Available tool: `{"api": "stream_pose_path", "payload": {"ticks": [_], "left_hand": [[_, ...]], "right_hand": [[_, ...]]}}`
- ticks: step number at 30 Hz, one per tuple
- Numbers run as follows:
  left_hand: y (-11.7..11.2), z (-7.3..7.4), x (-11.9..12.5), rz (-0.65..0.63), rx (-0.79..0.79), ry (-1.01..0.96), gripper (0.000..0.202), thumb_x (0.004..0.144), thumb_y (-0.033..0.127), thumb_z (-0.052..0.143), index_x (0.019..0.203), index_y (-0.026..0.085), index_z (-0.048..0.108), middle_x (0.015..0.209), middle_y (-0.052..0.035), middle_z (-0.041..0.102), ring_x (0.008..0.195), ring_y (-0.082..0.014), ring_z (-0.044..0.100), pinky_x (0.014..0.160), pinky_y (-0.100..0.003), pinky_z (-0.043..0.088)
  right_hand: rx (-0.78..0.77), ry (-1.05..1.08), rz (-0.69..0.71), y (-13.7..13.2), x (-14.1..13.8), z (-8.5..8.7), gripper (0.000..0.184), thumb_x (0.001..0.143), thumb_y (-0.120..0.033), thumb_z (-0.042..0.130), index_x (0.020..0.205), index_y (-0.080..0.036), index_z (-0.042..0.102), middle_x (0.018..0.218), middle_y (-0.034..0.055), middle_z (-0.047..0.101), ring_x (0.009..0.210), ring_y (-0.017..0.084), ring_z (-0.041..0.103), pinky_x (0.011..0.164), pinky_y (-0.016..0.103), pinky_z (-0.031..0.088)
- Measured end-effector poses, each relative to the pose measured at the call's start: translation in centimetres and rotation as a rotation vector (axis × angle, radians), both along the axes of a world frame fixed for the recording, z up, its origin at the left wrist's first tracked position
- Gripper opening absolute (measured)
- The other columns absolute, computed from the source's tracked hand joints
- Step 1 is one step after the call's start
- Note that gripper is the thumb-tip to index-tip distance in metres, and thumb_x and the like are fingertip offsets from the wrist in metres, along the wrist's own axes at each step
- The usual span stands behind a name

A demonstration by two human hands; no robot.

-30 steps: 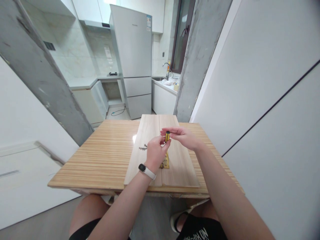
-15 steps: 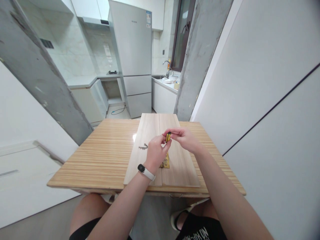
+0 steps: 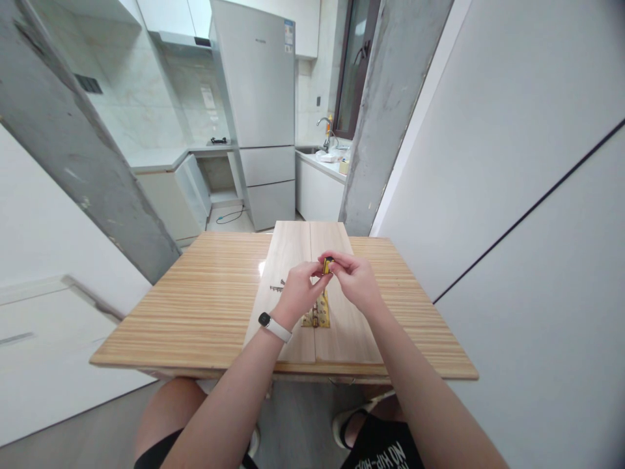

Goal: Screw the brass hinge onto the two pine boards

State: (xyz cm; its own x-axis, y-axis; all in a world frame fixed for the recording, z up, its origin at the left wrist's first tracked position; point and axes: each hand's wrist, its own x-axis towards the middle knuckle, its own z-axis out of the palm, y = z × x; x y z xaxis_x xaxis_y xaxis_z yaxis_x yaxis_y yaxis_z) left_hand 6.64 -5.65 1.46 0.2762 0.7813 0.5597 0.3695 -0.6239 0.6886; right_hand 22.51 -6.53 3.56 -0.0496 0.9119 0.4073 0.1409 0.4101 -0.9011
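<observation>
Both my hands meet above two pale wooden boards [image 3: 293, 251] that lie side by side on the table. My left hand [image 3: 297, 293], with a watch on its wrist, and my right hand [image 3: 354, 280] pinch a small yellow and black object [image 3: 327, 264] between their fingertips. Under my hands a brass hinge [image 3: 317, 316] lies across the seam between the boards. A few dark screws [image 3: 278, 286] lie on the left board, just left of my left hand.
The boards rest on a striped wooden table [image 3: 205, 306]. A white wall [image 3: 512, 163] stands close on the right and a grey concrete pillar [image 3: 385, 111] behind the table. Beyond are a fridge [image 3: 258, 111] and a sink counter [image 3: 322, 163].
My hands have drawn slightly nearer to me and closed more tightly on the small yellow object. More of the brass hinge now shows below them.
</observation>
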Motion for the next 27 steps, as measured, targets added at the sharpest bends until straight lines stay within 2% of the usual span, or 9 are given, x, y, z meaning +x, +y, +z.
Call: {"api": "stream_pose_path", "payload": {"ticks": [5, 10, 14, 19, 21, 23, 27], "left_hand": [[0.1, 0.1, -0.5, -0.025, -0.058, -0.028, 0.014, 0.094, 0.032, 0.067, 0.091, 0.02, 0.075, 0.089, -0.0046, 0.077, 0.082, -0.0183, 0.07, 0.079, -0.03, 0.054], [-0.3, -0.5, -0.3, 0.07, -0.097, -0.095, 0.013, 0.09, 0.032, 0.073, 0.094, 0.021, 0.078, 0.088, -0.0038, 0.079, 0.08, -0.0182, 0.072, 0.079, -0.03, 0.056], [-0.3, -1.0, 0.1, 0.122, -0.101, -0.091, 0.014, 0.091, 0.034, 0.072, 0.092, 0.021, 0.078, 0.088, -0.0047, 0.079, 0.077, -0.0173, 0.07, 0.078, -0.03, 0.055], [-0.1, -1.2, 0.3, 0.121, -0.074, -0.091, 0.015, 0.092, 0.031, 0.069, 0.087, 0.019, 0.075, 0.085, -0.0044, 0.077, 0.077, -0.0162, 0.069, 0.077, -0.028, 0.053], [0.0, -1.2, 0.3, 0.113, -0.079, -0.104, 0.016, 0.093, 0.032, 0.069, 0.086, 0.018, 0.074, 0.085, -0.0046, 0.076, 0.077, -0.0164, 0.068, 0.077, -0.028, 0.053], [0.0, -1.3, 0.3, 0.1, -0.084, -0.104, 0.017, 0.093, 0.033, 0.068, 0.089, 0.018, 0.074, 0.086, -0.005, 0.076, 0.078, -0.0168, 0.068, 0.077, -0.029, 0.053], [0.1, -1.3, 0.2, 0.072, -0.066, -0.086, 0.015, 0.093, 0.032, 0.068, 0.094, 0.018, 0.074, 0.09, -0.0056, 0.076, 0.081, -0.0178, 0.069, 0.079, -0.03, 0.053]], "right_hand": [[0.016, -0.022, -0.065, -0.5, -0.8, 0.0, 0.025, 0.088, -0.024, 0.061, 0.106, -0.024, 0.078, 0.107, 0.0038, 0.079, 0.102, 0.025, 0.073, 0.097, 0.04, 0.056], [-0.02, -0.018, -0.004, 0.3, -0.7, 0.1, 0.025, 0.086, -0.025, 0.064, 0.107, -0.023, 0.078, 0.107, 0.0052, 0.08, 0.103, 0.024, 0.073, 0.096, 0.04, 0.057], [-0.06, 0.002, 0.097, 1.1, 0.0, 0.6, 0.026, 0.087, -0.031, 0.067, 0.109, -0.021, 0.077, 0.107, 0.0077, 0.08, 0.103, 0.024, 0.075, 0.095, 0.041, 0.058], [-0.135, -0.062, 0.339, 2.1, 1.4, 1.8, 0.042, 0.088, -0.034, 0.07, 0.129, -0.025, 0.071, 0.124, 0.0079, 0.076, 0.119, 0.025, 0.07, 0.107, 0.045, 0.054], [-0.147, -0.095, 0.379, 2.4, 1.7, 2.0, 0.04, 0.088, -0.034, 0.069, 0.127, -0.024, 0.072, 0.122, 0.0073, 0.077, 0.119, 0.025, 0.07, 0.107, 0.045, 0.054], [-0.13, -0.111, 0.357, 2.5, 1.8, 1.9, 0.033, 0.088, -0.032, 0.069, 0.119, -0.023, 0.075, 0.117, 0.0063, 0.078, 0.114, 0.025, 0.072, 0.105, 0.043, 0.055], [-0.09, -0.095, 0.225, 2.3, 1.3, 1.2, 0.027, 0.086, -0.029, 0.068, 0.111, -0.022, 0.077, 0.109, 0.0053, 0.08, 0.104, 0.024, 0.075, 0.1, 0.042, 0.057]]}}
